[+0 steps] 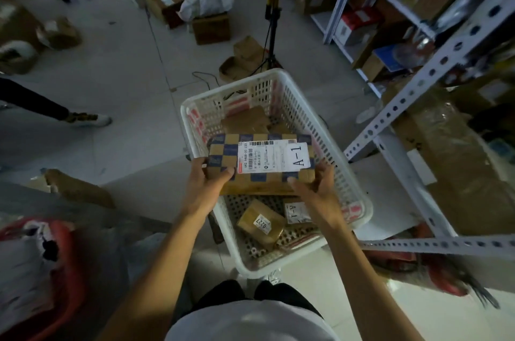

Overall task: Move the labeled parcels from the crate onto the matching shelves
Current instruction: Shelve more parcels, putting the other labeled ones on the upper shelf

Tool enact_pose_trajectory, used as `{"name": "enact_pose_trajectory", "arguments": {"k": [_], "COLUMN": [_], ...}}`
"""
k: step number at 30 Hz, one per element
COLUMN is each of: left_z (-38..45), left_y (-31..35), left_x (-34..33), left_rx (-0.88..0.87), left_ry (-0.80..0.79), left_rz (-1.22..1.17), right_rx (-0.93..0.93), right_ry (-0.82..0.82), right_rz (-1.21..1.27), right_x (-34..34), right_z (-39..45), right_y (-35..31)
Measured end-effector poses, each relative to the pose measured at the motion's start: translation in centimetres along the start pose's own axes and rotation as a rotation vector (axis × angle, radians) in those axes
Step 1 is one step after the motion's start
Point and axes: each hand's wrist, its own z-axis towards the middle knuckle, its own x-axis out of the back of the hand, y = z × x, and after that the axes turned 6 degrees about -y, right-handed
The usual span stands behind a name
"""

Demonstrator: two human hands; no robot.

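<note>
left hand [207,187], right hand [315,190]: each grips a near corner of the checkered parcel [262,165], thumbs on top, label up so "a-1" reads, likely to pick its shelf. parcel: held level above the white crate [359,201], mid-span. crate near end: small "0227" parcel [262,225], second a-1 parcel [296,212]. far end: brown parcel [245,120]. beyond, right: shelving [412,89].

Matt cardboard parcel [262,165], paper label [274,156], perforated white plastic crate [281,84].
</note>
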Motion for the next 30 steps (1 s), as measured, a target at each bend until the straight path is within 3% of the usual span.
{"name": "enact_pose_trajectory", "arguments": {"k": [5, 8, 12, 17, 19, 22, 30], "left_z": [-0.6, -1.0, -0.5, -2.5, -2.8, -6.3, -20.9], "left_y": [0.3, 0.8, 1.9, 3.6, 3.3, 3.1, -2.0], "left_x": [0.6, 0.4, -0.4, -5.3, -6.5, -10.0, -18.0], "left_rx": [-0.085, -0.128, -0.129, -0.084, -0.091, -0.167, -0.285], "left_ry": [-0.221, -0.353, -0.435, -0.606, -0.586, -0.588, -0.606], "left_rz": [0.04, 0.066, 0.081, 0.086, 0.131, 0.247, 0.208], "right_rx": [0.017, 0.003, 0.042, 0.091, 0.116, 0.12, 0.018], "right_ry": [0.125, 0.098, 0.156, 0.312, 0.293, 0.435, 0.727], "right_rz": [-0.002, 0.021, -0.059, 0.197, 0.309, 0.356, 0.359], "right_x": [0.6, 1.6, 2.9, 4.8, 4.7, 6.0, 10.4], "right_z": [-3.2, -5.2, -8.3, -13.8, -15.1, -18.9, -28.9], "right_y": [0.1, 0.6, 1.9, 3.7, 4.0, 4.7, 9.7]}}
